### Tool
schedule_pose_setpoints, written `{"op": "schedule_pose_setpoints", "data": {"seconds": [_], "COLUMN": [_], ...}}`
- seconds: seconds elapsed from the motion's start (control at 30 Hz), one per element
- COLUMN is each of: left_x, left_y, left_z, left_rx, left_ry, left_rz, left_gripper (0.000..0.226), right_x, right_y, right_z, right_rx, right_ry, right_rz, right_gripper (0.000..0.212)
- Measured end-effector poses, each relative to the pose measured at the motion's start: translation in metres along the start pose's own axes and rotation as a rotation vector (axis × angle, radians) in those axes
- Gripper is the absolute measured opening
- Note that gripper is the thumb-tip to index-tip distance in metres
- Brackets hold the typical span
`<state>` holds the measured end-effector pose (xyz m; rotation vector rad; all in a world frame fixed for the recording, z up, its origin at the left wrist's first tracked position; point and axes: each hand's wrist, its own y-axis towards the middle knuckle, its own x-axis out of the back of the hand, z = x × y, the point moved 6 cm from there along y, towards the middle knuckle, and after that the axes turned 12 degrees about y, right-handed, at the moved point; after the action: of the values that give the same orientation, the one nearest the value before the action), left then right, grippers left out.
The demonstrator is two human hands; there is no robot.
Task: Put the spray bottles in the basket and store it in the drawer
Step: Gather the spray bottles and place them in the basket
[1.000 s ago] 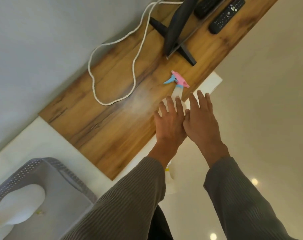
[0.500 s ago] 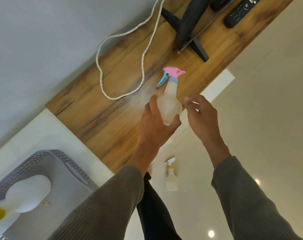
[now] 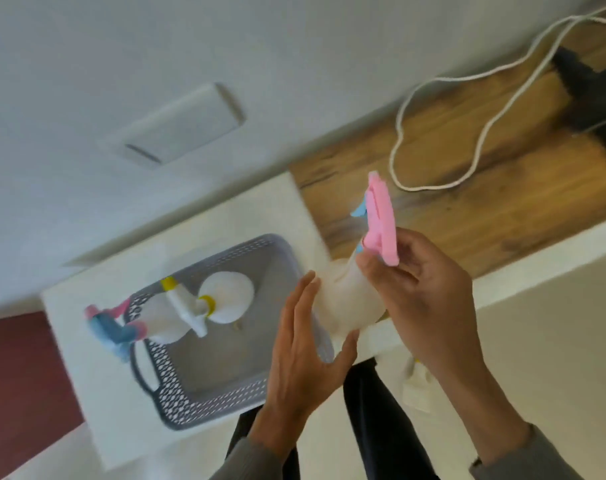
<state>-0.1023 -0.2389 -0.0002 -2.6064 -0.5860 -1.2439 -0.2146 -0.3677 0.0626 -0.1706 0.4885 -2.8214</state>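
Note:
A translucent spray bottle (image 3: pixel 346 303) with a pink and blue trigger head is held in the air, just right of the grey perforated basket (image 3: pixel 190 407). My right hand (image 3: pixel 426 299) grips its neck under the pink head. My left hand (image 3: pixel 301 355) cups the bottle's base between fingers and thumb, over the basket's right rim. Inside the basket lie two white bottles with yellow collars (image 3: pixel 225 301). A bottle with a pink and blue head (image 3: pixel 114 329) sticks out over the basket's left rim.
The basket stands on a white cabinet top (image 3: pixel 87 393). To the right is a wooden top (image 3: pixel 468 209) with a looped white cable (image 3: pixel 433 98) and a black stand leg (image 3: pixel 592 95). A pale bottle (image 3: pixel 416 386) shows below the cabinet edge.
The bottle came up off the wooden top and moved left toward the basket. My right hand took hold of its neck, and the view swung left.

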Motion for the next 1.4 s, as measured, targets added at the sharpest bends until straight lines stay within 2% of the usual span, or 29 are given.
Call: {"op": "schedule_pose_setpoints", "data": {"seconds": [0.13,0.3,0.63,1.0,1.4], "left_x": [0.030,0.041,0.028,0.001,-0.003], "left_y": [-0.019,-0.018,-0.009,0.001,0.006], "left_z": [0.031,0.055,0.091,0.105,0.116], "left_rx": [0.196,0.387,0.406,0.467,0.486], "left_ry": [0.040,0.089,0.260,0.308,0.308], "left_rz": [-0.119,-0.110,0.072,0.274,0.296], "left_gripper": [0.077,0.076,0.075,0.069,0.067], "right_x": [-0.060,-0.096,-0.127,-0.135,-0.144], "right_y": [-0.032,-0.051,-0.044,-0.029,-0.020], "right_z": [0.005,-0.014,-0.046,-0.069,-0.081], "right_rx": [0.215,0.331,0.344,0.284,0.289], "right_ry": [-0.183,-0.222,-0.345,-0.371,-0.425], "right_rz": [0.116,0.134,0.149,0.144,0.203], "right_gripper": [0.027,0.034,0.038,0.039,0.036]}}
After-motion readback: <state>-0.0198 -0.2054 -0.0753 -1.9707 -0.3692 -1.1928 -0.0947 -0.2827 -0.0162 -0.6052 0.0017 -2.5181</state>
